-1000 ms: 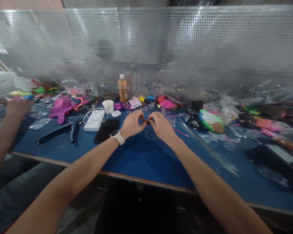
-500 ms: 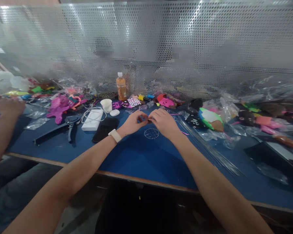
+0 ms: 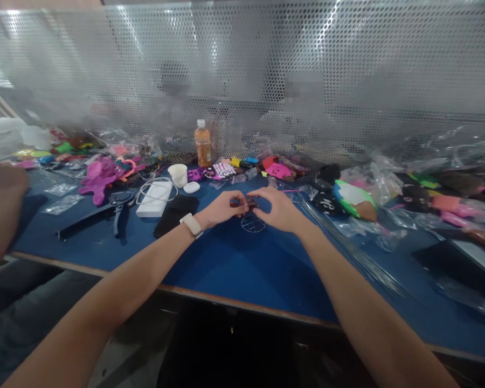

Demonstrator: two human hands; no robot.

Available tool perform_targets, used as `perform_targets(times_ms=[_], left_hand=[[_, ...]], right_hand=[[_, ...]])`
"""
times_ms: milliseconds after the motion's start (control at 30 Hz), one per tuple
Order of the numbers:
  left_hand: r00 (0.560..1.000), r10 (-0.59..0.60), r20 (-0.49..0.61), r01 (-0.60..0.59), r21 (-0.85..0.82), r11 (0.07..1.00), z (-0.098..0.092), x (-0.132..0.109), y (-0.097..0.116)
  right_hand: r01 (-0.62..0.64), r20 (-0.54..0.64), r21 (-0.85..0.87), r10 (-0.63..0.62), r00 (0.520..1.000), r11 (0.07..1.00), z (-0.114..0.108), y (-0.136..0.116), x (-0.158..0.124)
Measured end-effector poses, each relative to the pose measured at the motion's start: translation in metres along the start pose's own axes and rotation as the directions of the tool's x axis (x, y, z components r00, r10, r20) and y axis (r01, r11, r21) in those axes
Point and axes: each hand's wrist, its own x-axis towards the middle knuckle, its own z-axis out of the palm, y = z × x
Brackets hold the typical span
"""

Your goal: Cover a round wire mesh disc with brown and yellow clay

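**Blue bench, both hands pinching a small dark-red piece**

Perforated metal screen rises behind the bench. Over its middle, the left hand, with a white watch on the wrist, meets the right hand — fingertips of both are closed on the piece, held just above a round wire grid lying flat. Left of the hands lie a black phone, a white power bank and a white cup — an orange bottle stands by the screen. Colourful toys and clear bags crowd the far edge. Another person's hand shows blurred at far left.
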Motion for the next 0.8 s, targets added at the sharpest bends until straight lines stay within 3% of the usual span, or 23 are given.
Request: perform_targets(times_ms=[167,467,600,800], left_hand=[[0.997,0.054,-0.054,-0.053,0.027,0.998,-0.002,0.002,0.001],[0.978,0.152,-0.141,-0.13,0.151,0.98,-0.004,0.004,-0.002],[0.932,0.272,-0.24,-0.192,0.311,0.931,-0.004,0.0,0.006],[0.889,0.418,-0.188,-0.283,0.492,0.823,0.002,-0.005,0.019]], right_hand=[[-0.041,0.086,0.101,0.032,0.996,0.994,0.003,0.011,-0.002],[-0.159,0.088,0.208,0.143,0.986,0.965,-0.001,0.0,0.002],[-0.212,0.015,0.208,0.214,0.977,0.955,0.001,-0.001,0.002],[-0.268,-0.1,0.24,0.298,0.949,0.933,0.013,-0.007,0.004]])
